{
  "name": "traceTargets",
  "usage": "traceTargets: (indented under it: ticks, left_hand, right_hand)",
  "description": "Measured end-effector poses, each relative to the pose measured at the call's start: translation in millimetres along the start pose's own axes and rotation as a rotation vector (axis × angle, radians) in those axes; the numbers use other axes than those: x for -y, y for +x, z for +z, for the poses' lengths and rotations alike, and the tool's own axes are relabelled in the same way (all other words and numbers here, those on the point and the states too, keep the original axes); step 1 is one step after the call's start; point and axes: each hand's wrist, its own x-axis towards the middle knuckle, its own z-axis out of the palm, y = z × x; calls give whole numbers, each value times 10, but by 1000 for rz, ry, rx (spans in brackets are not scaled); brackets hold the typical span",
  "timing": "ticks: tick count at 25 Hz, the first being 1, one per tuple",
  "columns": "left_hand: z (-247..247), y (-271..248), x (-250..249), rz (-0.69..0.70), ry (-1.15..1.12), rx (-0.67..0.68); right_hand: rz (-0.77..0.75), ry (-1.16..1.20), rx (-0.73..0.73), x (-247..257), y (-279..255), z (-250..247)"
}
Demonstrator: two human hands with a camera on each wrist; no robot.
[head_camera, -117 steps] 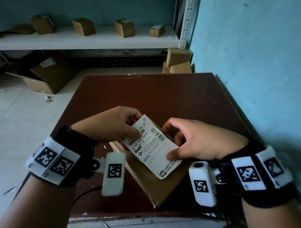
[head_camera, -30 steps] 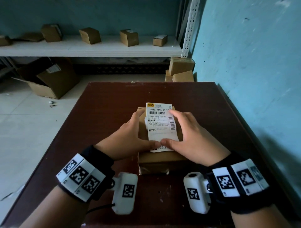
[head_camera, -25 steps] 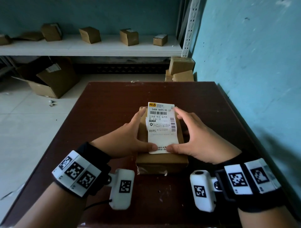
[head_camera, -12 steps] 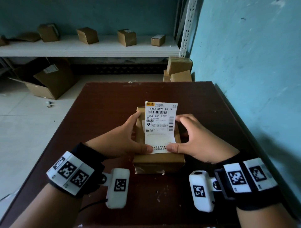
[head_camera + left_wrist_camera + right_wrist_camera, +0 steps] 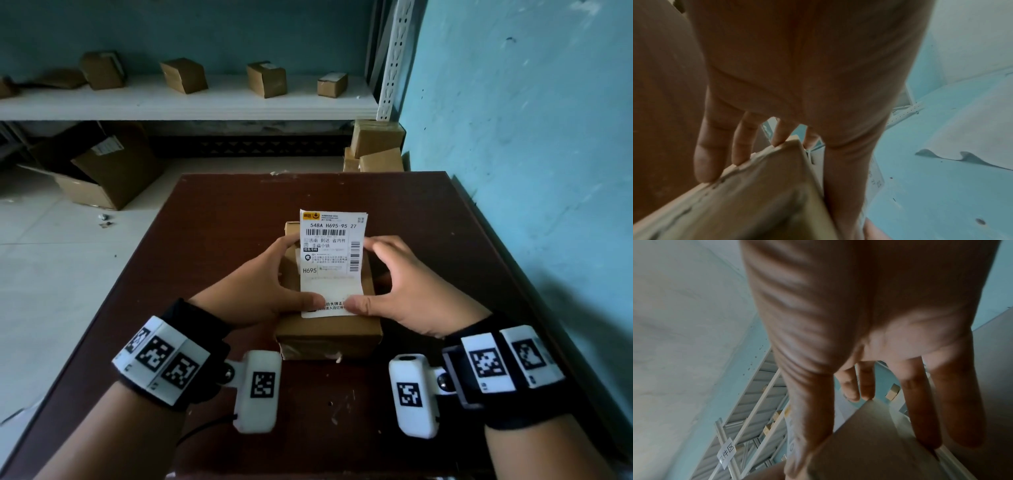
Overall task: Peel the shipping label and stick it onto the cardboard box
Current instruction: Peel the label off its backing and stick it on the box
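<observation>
A small cardboard box point(image 5: 327, 330) lies flat on the brown table point(image 5: 212, 233). The white shipping label point(image 5: 330, 250) has its near end on the box top, held down by both thumbs, while its far end stands up off the box. My left hand point(image 5: 270, 284) lies along the box's left side, index fingertip at the label's left edge. My right hand point(image 5: 407, 284) arches over the right side, fingertips at the label's right edge. The left wrist view shows straight fingers point(image 5: 705, 159) on the box point(image 5: 756, 203) edge. In the right wrist view the fingers point(image 5: 920, 410) reach down onto the box point(image 5: 869, 443).
A blue wall point(image 5: 531, 171) runs close along the table's right edge. Behind the table, a white shelf point(image 5: 191, 102) carries several small boxes. An open carton point(image 5: 102, 168) lies on the floor at left, and stacked boxes point(image 5: 376, 144) stand by the shelf post.
The box, held tilted 4.7 s ago, now sits flat on the table. Over the last second the label's far end has risen more upright while both thumbs stay on its near end.
</observation>
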Motion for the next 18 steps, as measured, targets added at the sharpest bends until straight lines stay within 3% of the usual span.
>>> traceTargets:
  ticks: [7, 14, 16, 18]
  left_hand:
    - [33, 0, 3, 12, 28, 40]
    - [-55, 24, 78, 0, 11, 130]
    - [-36, 26, 78, -9, 9, 87]
    - [30, 49, 30, -21, 29, -42]
  right_hand:
    - [-7, -121, -35, 81, -2, 95]
    - [7, 34, 39, -16, -29, -31]
    - [0, 33, 34, -20, -18, -9]
    - [8, 12, -66, 8, 24, 57]
